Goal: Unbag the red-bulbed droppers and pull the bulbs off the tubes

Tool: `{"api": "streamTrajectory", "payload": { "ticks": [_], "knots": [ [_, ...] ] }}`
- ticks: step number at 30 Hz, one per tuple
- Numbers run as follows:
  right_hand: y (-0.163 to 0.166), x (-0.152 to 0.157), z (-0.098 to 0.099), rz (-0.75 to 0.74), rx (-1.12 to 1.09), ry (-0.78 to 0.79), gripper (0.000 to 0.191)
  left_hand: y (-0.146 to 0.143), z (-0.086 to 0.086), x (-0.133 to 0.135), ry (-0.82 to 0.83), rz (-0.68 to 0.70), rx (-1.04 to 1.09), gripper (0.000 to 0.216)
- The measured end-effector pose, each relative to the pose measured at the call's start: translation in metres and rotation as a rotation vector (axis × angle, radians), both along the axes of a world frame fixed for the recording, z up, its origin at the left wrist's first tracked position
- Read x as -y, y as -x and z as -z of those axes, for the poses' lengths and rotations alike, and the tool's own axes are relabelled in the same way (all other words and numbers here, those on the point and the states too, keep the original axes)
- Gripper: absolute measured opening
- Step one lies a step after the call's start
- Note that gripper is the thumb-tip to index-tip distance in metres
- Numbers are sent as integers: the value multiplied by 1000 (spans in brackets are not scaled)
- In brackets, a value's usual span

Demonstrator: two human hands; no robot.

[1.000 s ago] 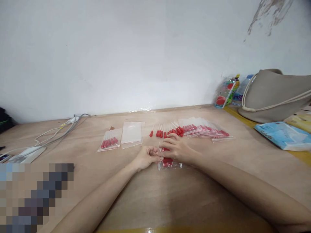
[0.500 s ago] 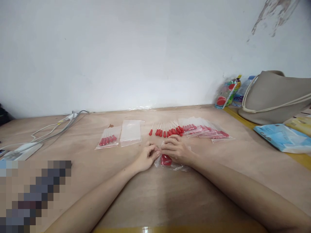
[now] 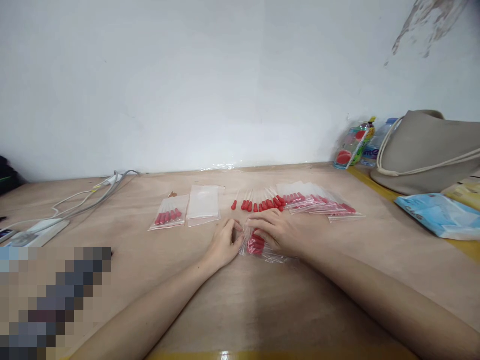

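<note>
My left hand (image 3: 224,243) and my right hand (image 3: 275,231) meet over a small clear zip bag (image 3: 258,247) holding several red-tipped droppers, lying on the wooden table (image 3: 240,305). Both hands have their fingertips pinched on the bag's far edge. Just beyond them is a row of loose red-tipped droppers (image 3: 258,204). To the right lie several filled bags (image 3: 322,205). On the left sit one filled bag (image 3: 168,216) and a stack of empty clear bags (image 3: 203,203).
Grey cables (image 3: 86,197) and a white power strip (image 3: 39,231) lie at the far left. A beige bag (image 3: 427,152), drink bottles (image 3: 354,145) and a blue packet (image 3: 438,212) stand at the right. A white wall is behind.
The bag has turned flatter on the table, its red tips now toward me. Both hands shifted slightly forward along its edge.
</note>
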State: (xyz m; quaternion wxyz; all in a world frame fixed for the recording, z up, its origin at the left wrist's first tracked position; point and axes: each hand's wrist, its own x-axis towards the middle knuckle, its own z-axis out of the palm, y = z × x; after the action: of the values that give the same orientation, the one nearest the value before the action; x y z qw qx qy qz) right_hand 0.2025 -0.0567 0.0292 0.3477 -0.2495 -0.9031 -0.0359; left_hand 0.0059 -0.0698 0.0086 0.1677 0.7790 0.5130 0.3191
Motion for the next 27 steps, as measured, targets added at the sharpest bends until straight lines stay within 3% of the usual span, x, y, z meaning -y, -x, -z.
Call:
{"api": "streamTrajectory", "payload": {
  "ticks": [4, 8, 11, 20, 24, 27],
  "knots": [
    [-12, 4, 4, 156, -14, 175, 24, -1, -1, 4, -68, 18, -21, 10],
    [-33, 12, 15, 187, 42, 285, 34, -2, -2, 4, -53, 127, 16, 24],
    [-44, 18, 22, 188, 99, 261, 49, -1, -5, 3, -19, 160, 65, 27],
    [-41, 18, 28, 232, 132, 228, 38, 7, -9, -3, 149, 331, 33, 42],
    [-39, 20, 28, 260, 135, 193, 38, 6, -17, 1, 111, 362, -69, 47],
    [-38, 21, 27, 286, 162, 170, 36, 5, -23, 6, 11, 423, -134, 34]
  ]
}}
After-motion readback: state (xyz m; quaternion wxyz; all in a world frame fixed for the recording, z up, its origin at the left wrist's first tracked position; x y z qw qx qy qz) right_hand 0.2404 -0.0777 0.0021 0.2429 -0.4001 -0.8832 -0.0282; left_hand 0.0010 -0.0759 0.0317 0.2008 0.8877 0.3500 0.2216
